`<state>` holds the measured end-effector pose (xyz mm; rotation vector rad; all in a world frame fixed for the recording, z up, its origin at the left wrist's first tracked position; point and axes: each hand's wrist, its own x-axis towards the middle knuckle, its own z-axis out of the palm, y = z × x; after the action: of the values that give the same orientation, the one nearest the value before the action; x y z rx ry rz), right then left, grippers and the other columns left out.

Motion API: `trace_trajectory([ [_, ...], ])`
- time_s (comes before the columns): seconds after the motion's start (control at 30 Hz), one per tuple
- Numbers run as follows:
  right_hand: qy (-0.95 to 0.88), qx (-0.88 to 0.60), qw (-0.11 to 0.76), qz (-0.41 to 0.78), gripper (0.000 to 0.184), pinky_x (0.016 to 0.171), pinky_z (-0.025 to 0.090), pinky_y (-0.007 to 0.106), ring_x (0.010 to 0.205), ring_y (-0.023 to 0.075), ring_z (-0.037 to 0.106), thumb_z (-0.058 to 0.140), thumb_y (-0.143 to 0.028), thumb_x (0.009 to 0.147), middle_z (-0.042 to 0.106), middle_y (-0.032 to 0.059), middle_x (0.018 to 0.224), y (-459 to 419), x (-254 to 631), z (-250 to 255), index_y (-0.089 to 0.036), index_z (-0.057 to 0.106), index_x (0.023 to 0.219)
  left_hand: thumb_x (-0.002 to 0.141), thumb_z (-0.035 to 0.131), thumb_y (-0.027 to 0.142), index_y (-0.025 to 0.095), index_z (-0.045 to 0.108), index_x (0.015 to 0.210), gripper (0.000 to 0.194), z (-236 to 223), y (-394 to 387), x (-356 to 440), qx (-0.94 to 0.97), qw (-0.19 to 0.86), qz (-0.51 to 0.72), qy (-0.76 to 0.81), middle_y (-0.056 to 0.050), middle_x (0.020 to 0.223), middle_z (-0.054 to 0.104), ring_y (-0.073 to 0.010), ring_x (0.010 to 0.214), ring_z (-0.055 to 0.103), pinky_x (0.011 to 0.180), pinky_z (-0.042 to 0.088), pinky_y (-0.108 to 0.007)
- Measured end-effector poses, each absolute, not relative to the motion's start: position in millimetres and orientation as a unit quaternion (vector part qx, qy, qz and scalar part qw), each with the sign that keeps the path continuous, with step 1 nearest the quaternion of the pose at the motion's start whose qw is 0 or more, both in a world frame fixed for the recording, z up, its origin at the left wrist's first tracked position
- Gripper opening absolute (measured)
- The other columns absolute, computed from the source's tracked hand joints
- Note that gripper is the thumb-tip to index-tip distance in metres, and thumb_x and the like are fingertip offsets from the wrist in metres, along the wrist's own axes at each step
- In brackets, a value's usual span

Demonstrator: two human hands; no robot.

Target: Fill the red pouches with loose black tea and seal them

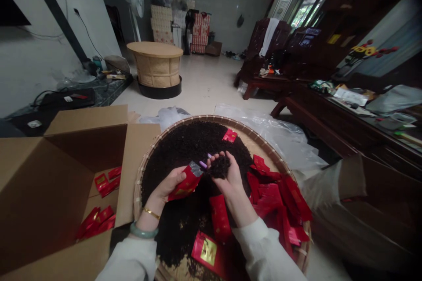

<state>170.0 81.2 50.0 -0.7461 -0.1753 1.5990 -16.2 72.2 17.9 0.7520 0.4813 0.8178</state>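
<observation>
My left hand (170, 184) grips a red packet (188, 182) with gold print and a clear top edge, tilted towards the right. Cupped palm up, my right hand (227, 171) holds a heap of dark loose tea leaves (219, 167). A purple object (203, 164), partly hidden, shows beside its fingertips. Both hands are over a round woven bamboo tray (280, 158) spread with more dark leaves (171, 153). Red packets (270, 202) pile up on the tray's right side. Others, including one with a gold label (208, 251), lie near the front, and a small red packet (230, 135) rests at the back.
An open cardboard box (95, 149) at left contains several red packets (104, 182). Clear plastic sheeting (270, 127) lies behind the tray. Farther back stand a round woven stand (156, 68), a white fan (136, 0) and stacked boxes (163, 24). Dark wooden furniture (306, 114) lines the right.
</observation>
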Motion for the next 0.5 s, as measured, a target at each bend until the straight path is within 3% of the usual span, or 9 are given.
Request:
trace_trajectory([
  [0.23,-0.090,-0.290,0.665,0.682,0.020,0.075,0.055,0.033,0.067,0.0149,0.067,0.060,-0.037,0.079,0.068,-0.0017,0.065,79.9,154.7,87.5,-0.021,0.058,0.067,0.057,0.081,0.051,0.009,0.064,0.102,0.064,18.2,73.0,-6.0,0.396,0.807,0.346,0.267,-0.008,0.080,0.068,-0.0165,0.063,0.062,0.060,0.048,-0.026],
  [0.5,-0.161,-0.327,0.682,0.634,0.027,0.076,0.052,0.029,0.069,0.0152,0.067,0.052,-0.037,0.082,0.071,0.0014,0.067,69.0,132.7,99.8,-0.019,0.065,0.068,0.056,0.080,0.053,0.011,0.059,0.111,0.072,13.7,73.1,-3.4,0.402,0.795,0.362,0.274,-0.011,0.096,0.068,-0.0185,0.072,0.063,0.066,0.049,-0.029],
])
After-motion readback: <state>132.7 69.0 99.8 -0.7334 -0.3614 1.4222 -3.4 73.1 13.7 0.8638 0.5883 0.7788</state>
